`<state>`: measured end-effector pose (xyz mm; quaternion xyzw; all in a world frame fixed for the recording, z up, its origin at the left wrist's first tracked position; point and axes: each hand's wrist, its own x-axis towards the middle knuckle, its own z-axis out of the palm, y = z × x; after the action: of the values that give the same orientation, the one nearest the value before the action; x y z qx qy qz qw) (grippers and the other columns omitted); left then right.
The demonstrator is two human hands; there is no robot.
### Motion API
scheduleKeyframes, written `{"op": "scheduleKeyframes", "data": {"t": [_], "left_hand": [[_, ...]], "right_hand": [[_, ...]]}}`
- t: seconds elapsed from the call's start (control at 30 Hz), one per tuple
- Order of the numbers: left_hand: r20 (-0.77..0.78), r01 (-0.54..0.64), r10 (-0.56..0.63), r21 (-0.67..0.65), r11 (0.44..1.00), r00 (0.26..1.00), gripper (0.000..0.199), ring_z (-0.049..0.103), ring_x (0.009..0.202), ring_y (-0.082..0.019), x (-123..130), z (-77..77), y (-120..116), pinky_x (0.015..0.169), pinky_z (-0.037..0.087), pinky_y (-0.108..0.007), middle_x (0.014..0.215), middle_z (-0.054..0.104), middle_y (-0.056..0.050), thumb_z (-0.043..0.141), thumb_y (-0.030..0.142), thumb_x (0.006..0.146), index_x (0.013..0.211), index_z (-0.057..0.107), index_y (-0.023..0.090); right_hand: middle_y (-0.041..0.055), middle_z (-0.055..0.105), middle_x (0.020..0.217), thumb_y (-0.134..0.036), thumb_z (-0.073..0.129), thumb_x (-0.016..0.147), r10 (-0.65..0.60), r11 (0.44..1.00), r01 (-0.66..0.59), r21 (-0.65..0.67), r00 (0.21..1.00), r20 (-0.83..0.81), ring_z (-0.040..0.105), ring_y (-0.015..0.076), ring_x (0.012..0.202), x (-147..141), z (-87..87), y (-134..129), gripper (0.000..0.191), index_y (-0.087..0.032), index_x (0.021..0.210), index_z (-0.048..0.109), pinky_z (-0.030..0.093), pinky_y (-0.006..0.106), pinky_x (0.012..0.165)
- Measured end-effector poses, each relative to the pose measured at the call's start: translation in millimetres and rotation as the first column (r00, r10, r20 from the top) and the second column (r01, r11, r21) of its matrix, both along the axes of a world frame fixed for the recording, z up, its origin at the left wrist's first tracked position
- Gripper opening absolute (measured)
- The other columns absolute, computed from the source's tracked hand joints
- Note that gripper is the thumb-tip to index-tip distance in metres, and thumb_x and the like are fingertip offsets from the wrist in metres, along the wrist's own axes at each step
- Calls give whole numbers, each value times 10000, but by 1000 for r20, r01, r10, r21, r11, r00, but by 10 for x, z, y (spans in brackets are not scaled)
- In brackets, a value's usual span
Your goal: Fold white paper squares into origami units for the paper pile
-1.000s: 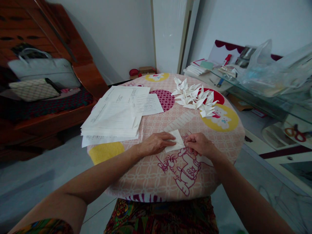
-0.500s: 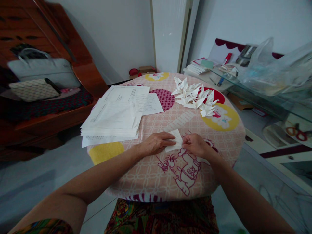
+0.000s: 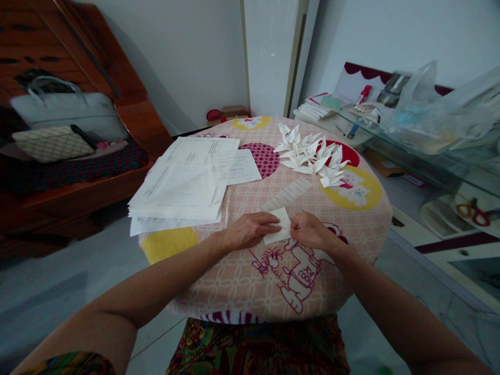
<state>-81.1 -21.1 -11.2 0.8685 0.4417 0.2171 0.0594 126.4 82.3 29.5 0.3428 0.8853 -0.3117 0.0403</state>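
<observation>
- One small white paper [image 3: 285,224], creased and four-sided, lies mid-table [image 3: 230,284].
- Left hand [image 3: 247,230]: fingers flat on it, not clamped.
- Right hand [image 3: 308,229]: fingertips together at its right edge, further left than before; whether they clamp it, cannot tell.
- Plastic bag [image 3: 420,120] beyond table's right edge: contents blurred.

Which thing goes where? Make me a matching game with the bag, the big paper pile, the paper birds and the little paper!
1. grey bag
2. paper pile
3. paper birds
4. little paper

A. partly under the left hand
B. on the wooden seat
C. table, right side
D. table, left side

1-B, 2-D, 3-C, 4-A
</observation>
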Motion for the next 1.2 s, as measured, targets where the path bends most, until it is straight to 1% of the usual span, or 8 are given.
{"op": "scheduleKeyframes", "data": {"t": [0.2,0.3,0.4,0.5,0.7,0.93,1.07,1.2], "left_hand": [[-44,-10,11,22,1000,999,432,610,1197,-234,4,-10,-7,990,538,-395,1316,619,-128,498,47,851,1232,646,184],[-42,-6,8,37,999,999,423,621,1177,-236,12,-10,-7,977,544,-397,1299,626,-131,494,52,858,1227,650,187],[-48,-10,13,52,999,999,404,630,1162,-228,14,-12,-2,962,552,-377,1286,635,-119,497,68,868,1218,656,194],[-50,-8,11,52,999,999,395,633,1158,-233,8,-19,2,962,551,-368,1291,631,-124,500,72,871,1214,660,183],[-32,-6,7,29,1000,999,410,628,1165,-233,-9,-41,5,964,547,-381,1303,624,-132,502,73,870,1234,652,189],[-25,-18,19,17,1000,1000,394,639,1139,-221,5,-4,6,950,550,-361,1288,637,-106,495,81,873,1198,677,206],[67,-32,35,-43,999,997,418,645,1129,-203,-2,7,15,944,546,-341,1275,645,-91,477,66,875,1202,683,227],[169,-54,76,-130,990,983,472,641,1139,-193,-38,-13,42,970,526,-339,1281,646,-81,485,28,833,1206,685,237]], "right_hand": [[-13,550,428,-199,536,809,-102,977,99,-192,995,-8,525,120,402,41,-133,37,204,-160,631,630,382,218,468],[-1,588,500,-300,629,797,-138,988,138,-61,990,9,554,132,478,2,-121,11,191,-166,661,637,378,227,498],[18,636,616,-274,686,740,-135,984,134,116,991,-1,576,143,591,-36,-77,-30,141,-167,664,638,360,232,538],[9,632,611,-180,642,733,-119,986,121,119,993,-27,564,131,582,-5,-41,-52,80,-165,656,623,348,224,531],[-34,567,464,-64,567,676,-190,978,183,-95,980,-66,526,107,422,182,-4,5,124,-170,611,568,346,202,445],[-41,608,534,-64,524,712,-357,853,215,-475,905,-232,576,109,400,-67,33,-91,126,-180,740,565,370,166,347],[-49,566,476,-20,536,674,-335,869,227,-440,924,-186,558,106,383,-198,-46,-136,163,-174,721,561,386,171,369],[-22,609,546,-68,615,691,-259,950,211,-229,944,-206,572,105,456,-201,-96,-137,97,-164,683,602,404,202,463]]}}
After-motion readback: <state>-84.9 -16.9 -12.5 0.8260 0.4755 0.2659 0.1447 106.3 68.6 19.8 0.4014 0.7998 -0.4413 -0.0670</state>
